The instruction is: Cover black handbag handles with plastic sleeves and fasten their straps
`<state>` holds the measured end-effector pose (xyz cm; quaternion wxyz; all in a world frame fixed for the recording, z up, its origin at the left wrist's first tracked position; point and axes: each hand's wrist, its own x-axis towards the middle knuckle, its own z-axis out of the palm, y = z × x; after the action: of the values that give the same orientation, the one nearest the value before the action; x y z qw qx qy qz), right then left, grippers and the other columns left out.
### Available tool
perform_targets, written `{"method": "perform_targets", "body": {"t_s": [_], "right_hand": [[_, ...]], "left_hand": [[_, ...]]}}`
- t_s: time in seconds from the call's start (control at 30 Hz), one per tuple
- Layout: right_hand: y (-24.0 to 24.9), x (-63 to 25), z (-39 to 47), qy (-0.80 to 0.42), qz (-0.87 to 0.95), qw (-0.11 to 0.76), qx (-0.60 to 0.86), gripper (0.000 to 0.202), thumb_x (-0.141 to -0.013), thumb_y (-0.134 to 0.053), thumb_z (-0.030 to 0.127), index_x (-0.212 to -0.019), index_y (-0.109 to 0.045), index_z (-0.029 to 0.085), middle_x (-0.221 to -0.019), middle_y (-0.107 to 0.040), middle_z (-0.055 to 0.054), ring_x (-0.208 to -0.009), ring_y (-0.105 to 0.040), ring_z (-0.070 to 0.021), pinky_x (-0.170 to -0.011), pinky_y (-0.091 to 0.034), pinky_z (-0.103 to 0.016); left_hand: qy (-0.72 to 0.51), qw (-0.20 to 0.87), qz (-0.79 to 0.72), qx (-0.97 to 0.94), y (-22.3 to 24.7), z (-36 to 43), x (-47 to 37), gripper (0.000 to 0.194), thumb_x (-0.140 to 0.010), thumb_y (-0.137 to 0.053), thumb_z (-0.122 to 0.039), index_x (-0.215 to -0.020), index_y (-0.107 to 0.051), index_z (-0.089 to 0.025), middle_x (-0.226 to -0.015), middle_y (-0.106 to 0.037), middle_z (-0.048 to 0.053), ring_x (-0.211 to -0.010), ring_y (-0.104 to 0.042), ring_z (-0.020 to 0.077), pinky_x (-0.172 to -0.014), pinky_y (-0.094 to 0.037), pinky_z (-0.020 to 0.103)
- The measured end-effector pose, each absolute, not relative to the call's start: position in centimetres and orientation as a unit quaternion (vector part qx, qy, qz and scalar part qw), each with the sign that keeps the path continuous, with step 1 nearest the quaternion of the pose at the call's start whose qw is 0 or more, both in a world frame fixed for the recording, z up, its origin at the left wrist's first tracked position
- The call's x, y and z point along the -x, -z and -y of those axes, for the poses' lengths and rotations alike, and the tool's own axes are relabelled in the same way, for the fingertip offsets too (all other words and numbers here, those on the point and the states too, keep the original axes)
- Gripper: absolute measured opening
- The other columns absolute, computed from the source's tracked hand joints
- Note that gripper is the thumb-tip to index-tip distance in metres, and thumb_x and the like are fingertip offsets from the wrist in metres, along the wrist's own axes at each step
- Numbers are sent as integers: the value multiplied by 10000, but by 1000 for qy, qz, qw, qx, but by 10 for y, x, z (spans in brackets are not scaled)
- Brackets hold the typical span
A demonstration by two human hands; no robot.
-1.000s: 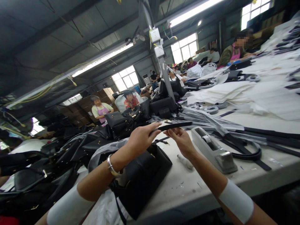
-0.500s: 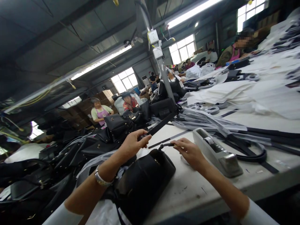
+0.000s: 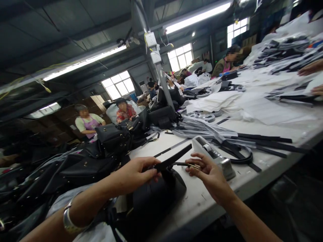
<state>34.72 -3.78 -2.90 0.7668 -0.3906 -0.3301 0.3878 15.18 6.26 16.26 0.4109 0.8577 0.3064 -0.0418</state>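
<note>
A black bag [image 3: 153,198] lies at the near edge of the white table [image 3: 199,198]. Above it my left hand [image 3: 145,169] is closed on a flat black strap [image 3: 176,157], whose free end points up and to the right. My right hand [image 3: 205,168] pinches the gold metal end of a thin black strap [image 3: 180,164], which runs left to the top of the bag. The bag's lower part is dark and partly covered by my left forearm.
A grey tape dispenser [image 3: 225,168] stands just behind my right hand. Wrapped straps [image 3: 212,129] and white sheets [image 3: 219,101] spread beyond it. Black bags [image 3: 88,168] pile up at left. People work behind, and another person's hands [image 3: 313,69] show at far right.
The view has swung to the right. The strap in my left hand now points toward my right hand, with its free end lifted. Gold metal now shows in my right hand's fingers.
</note>
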Motion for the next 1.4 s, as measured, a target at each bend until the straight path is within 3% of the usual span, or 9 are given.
{"method": "perform_targets", "body": {"t_s": [0.13, 0.33, 0.53, 0.63, 0.73, 0.9, 1.07, 1.2, 1.4], "right_hand": [[32, -334, 31, -368, 331, 790, 361, 158, -834, -781, 296, -951, -694, 234, -1037, -734, -39, -820, -697, -148, -727, -556, -241], [32, -316, 30, -408, 322, 808, 277, 79, -863, -750, 256, -876, -673, 242, -1127, -697, -1, -894, -676, -119, -840, -526, -217], [36, -315, 27, -432, 287, 819, 246, 251, -880, -712, 304, -1124, -660, 338, -1293, -644, 13, -987, -667, -147, -900, -537, -276], [36, -324, 32, -345, 371, 769, 390, 358, -931, -640, 345, -1288, -616, 331, -1242, -678, -27, -1106, -635, -215, -959, -520, -371], [30, -334, 40, -169, 469, 692, 522, 336, -911, -671, 319, -1246, -667, 300, -1249, -679, -39, -1187, -591, -254, -1057, -445, -426], [15, -343, 46, -22, 546, 592, 593, 286, -855, -737, 278, -1140, -725, 260, -1104, -725, -65, -1082, -622, -296, -973, -486, -465], [25, -336, 42, -174, 521, 640, 537, 292, -881, -695, 251, -1172, -685, 275, -1123, -701, -52, -973, -680, -246, -865, -562, -388], [37, -317, 33, -359, 394, 740, 409, 277, -931, -633, 388, -1169, -618, 247, -1120, -698, -61, -917, -716, -226, -864, -590, -391], [27, -308, 26, -373, 325, 809, 319, 360, -980, -542, 463, -1265, -553, 243, -1265, -652, -72, -1129, -636, -241, -1048, -495, -446]], "left_hand": [[8, 379, -333, -864, -159, -59, -149, 302, -876, -568, -336, -1096, -672, -157, -927, -710, 38, -781, -630, 178, -708, -481, 269], [-74, 308, -285, -904, -126, -73, -171, 446, -880, -599, -467, -1232, -672, -203, -1182, -701, 58, -1104, -603, 257, -978, -429, 329], [31, 332, -292, -897, -95, -96, -194, 504, -854, -551, -602, -974, -721, -143, -684, -595, -11, -634, -529, 152, -576, -389, 247], [3, 341, -290, -894, -91, -97, -192, 443, -847, -582, -566, -929, -696, -147, -684, -558, -30, -626, -486, 129, -566, -354, 229], [-3, 339, -278, -899, -90, -93, -186, 382, -857, -594, -523, -916, -686, -157, -738, -595, -25, -679, -512, 136, -627, -384, 230], [-9, 288, -286, -914, -90, -86, -182, 336, -851, -617, -484, -900, -697, -162, -782, -634, -8, -749, -547, 160, -662, -395, 229], [-11, 324, -284, -902, -88, -83, -179, 356, -861, -600, -496, -912, -689, -155, -790, -626, -4, -738, -538, 156, -646, -398, 224], [-16, 357, -298, -885, -85, -81, -176, 403, -879, -569, -527, -941, -678, -144, -792, -620, 2, -709, -529, 151, -638, -402, 231], [-44, 339, -273, -899, -92, -72, -174, 438, -916, -522, -532, -1061, -678, -149, -845, -637, 24, -752, -536, 167, -679, -410, 251]]}}
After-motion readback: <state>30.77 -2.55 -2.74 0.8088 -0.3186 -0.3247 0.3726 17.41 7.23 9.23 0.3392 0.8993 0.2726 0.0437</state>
